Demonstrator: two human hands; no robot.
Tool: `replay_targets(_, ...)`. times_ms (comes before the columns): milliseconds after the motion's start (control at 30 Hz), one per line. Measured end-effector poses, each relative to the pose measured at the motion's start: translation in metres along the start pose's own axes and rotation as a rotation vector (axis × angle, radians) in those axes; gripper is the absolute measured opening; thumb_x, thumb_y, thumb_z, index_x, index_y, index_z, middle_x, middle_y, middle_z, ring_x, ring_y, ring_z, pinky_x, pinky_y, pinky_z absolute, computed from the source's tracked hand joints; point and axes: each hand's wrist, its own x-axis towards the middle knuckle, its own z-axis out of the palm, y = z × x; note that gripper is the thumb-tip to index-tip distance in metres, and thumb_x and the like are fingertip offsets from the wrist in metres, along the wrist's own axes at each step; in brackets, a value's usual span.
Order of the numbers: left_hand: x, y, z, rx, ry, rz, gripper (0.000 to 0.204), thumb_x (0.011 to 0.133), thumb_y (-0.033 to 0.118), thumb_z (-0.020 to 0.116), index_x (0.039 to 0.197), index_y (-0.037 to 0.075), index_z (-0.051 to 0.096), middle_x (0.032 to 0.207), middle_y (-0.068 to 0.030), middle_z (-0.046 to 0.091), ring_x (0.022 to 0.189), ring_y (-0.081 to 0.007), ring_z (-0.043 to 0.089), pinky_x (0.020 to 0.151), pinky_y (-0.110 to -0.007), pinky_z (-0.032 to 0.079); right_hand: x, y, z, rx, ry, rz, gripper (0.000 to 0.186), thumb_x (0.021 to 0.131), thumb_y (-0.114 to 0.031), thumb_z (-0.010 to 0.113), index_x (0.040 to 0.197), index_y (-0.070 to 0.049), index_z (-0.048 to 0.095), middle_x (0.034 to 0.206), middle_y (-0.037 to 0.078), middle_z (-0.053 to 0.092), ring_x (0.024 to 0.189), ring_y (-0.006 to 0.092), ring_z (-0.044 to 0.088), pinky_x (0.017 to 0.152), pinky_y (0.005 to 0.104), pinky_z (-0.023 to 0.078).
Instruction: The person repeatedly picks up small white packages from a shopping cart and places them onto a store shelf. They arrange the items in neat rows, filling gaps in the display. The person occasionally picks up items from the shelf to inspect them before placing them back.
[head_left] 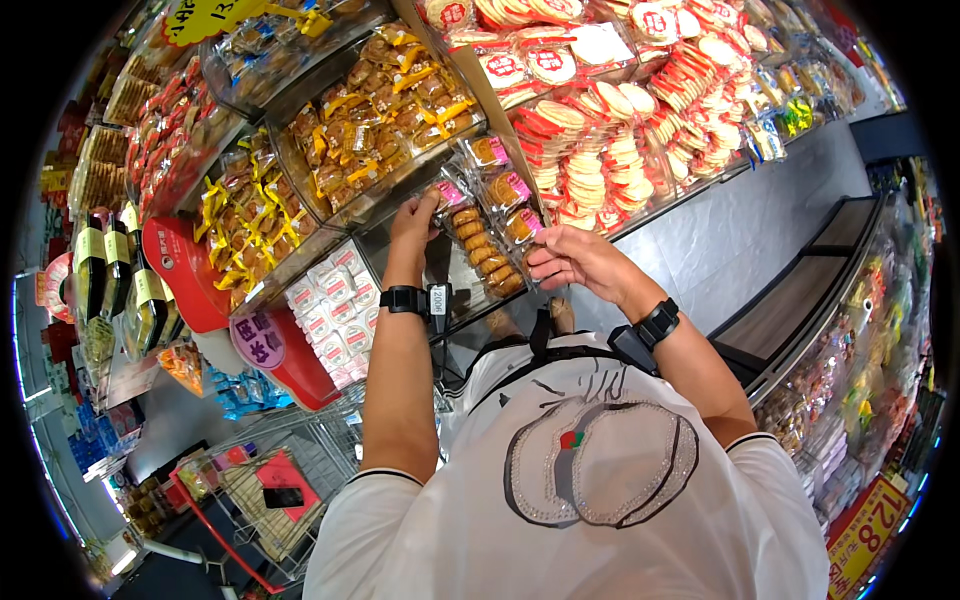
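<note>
So both hands were up around 12 o'clock, right at a clear cookie pack (483,248) with a row of round brown cookies inside. It ran at a slant, from about 11 o'clock down toward the middle of the view. More packs with pink labels (507,188) sat just beside it on the 1 o'clock side, labels facing up, probably so people could spot them from above. The round crackers (585,180) further out at 1 o'clock were heaped in their bin, which makes sense if each one's wrapped. The yellow-tied bags (385,95) at 11 had their own bin, I guess to stop the kinds mixing, and the white boxes (340,288) at 9 were stacked in neat rows, since boxes stack easily.

Now the hands. The left hand (413,222), at 11, was curled in with thumb and fingers together on the label end of the pack, looked like a light grip on the edge. The right hand (585,262), at 2, had its fingers half bent beside the lower end of the packs. Couldn't tell if it was pinching plastic or just resting there. Having a hand near each end would steady a long floppy row, imo. The phone (283,497) lay in the shopping cart (243,500) between 7 and 8, which left both hands free.
</note>
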Motion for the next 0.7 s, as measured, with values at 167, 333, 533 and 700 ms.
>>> replay_targets(167, -0.003, 0.001, 0.004, 0.033, 0.071, 0.077, 0.042, 0.084, 0.051, 0.07, 0.093, 0.011, 0.06, 0.086, 0.0028, 0.054, 0.082, -0.0103, 0.052, 0.072, -0.03, 0.045, 0.003, -0.005, 0.001, -0.026, -0.012, -0.005, 0.03, 0.101, -0.023, 0.053, 0.122, -0.002, 0.052, 0.108, 0.015, 0.065, 0.095, 0.0232, 0.069, 0.08, 0.0367, 0.059)
replay_targets(333, 0.001, 0.004, 0.004, -0.028, 0.034, 0.117, 0.035, 0.086, 0.047, 0.069, 0.087, 0.013, 0.062, 0.082, 0.0045, 0.056, 0.078, -0.0088, 0.052, 0.069, -0.029, 0.043, 0.003, -0.002, 0.0, -0.04, 0.0, 0.007, 0.031, 0.1, -0.025, 0.054, 0.122, -0.003, 0.052, 0.108, 0.015, 0.065, 0.094, 0.0229, 0.069, 0.079, 0.0363, 0.059)
replay_targets(533, 0.012, 0.0, 0.012, 0.062, 0.085, 0.094, 0.042, 0.092, 0.045, 0.061, 0.108, 0.007, 0.069, 0.099, -0.0019, 0.066, 0.089, -0.0136, 0.057, 0.078, -0.031, 0.046, 0.002, 0.001, 0.0, -0.037, -0.002, 0.012, 0.031, 0.1, -0.026, 0.055, 0.12, -0.003, 0.053, 0.108, 0.014, 0.065, 0.094, 0.0225, 0.069, 0.08, 0.0363, 0.059)
replay_targets(700, 0.027, -0.025, 0.018, 0.292, 0.284, 0.227, 0.058, 0.096, 0.045, 0.052, 0.13, -0.001, 0.057, 0.119, -0.014, 0.066, 0.109, -0.0295, 0.059, 0.096, -0.037, 0.043, 0.006, 0.0, 0.005, -0.039, -0.015, 0.014, 0.031, 0.099, -0.026, 0.056, 0.12, -0.003, 0.053, 0.107, 0.014, 0.065, 0.092, 0.0211, 0.069, 0.079, 0.035, 0.059)
